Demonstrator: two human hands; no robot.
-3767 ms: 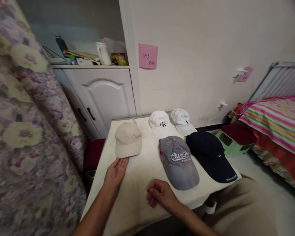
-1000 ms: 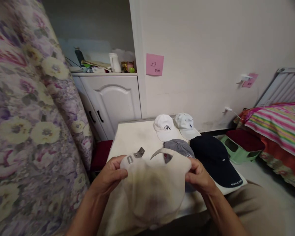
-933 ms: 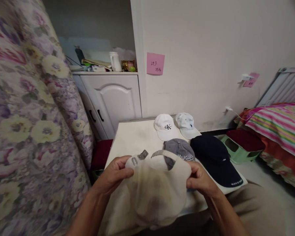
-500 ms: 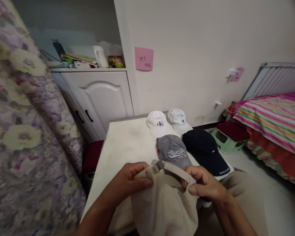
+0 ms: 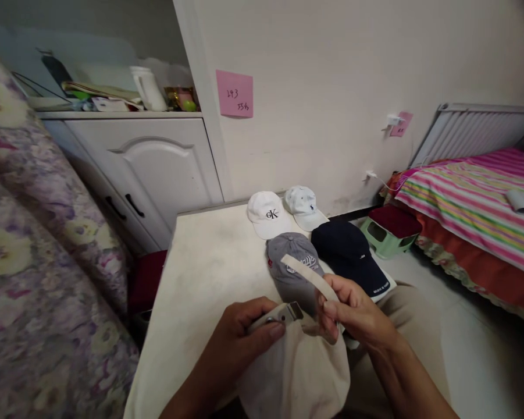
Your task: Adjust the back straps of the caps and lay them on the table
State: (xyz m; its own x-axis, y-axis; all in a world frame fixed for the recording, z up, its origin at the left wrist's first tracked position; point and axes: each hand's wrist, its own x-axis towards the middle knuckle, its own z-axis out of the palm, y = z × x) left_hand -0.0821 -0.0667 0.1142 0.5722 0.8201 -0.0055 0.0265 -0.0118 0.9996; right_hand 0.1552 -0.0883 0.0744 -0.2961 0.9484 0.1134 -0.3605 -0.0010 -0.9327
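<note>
A beige baseball cap (image 5: 296, 366) is held between my hands near the table's front edge, its back opening facing up. My left hand (image 5: 244, 334) pinches the cap's rear edge beside a metal buckle (image 5: 293, 312). In my right hand (image 5: 353, 308) is the cap's strap (image 5: 307, 272), gripped partway along; its free end sticks up, apart from the buckle. Just beyond lies a grey cap (image 5: 288, 247) with white lettering, partly covered by the strap. A navy cap (image 5: 340, 250) rests to its right.
A white cap with black letters (image 5: 264, 212) and a pale cap with a small logo (image 5: 303, 203) sit at the back of the white table (image 5: 192, 273). Floral curtain (image 5: 47, 279) hangs at left. A green stool (image 5: 390, 233) and bed (image 5: 475, 192) stand at right.
The strap has come out of the buckle, and its end now points up and left. My left hand still grips the buckle side. The view has swung slightly right.
</note>
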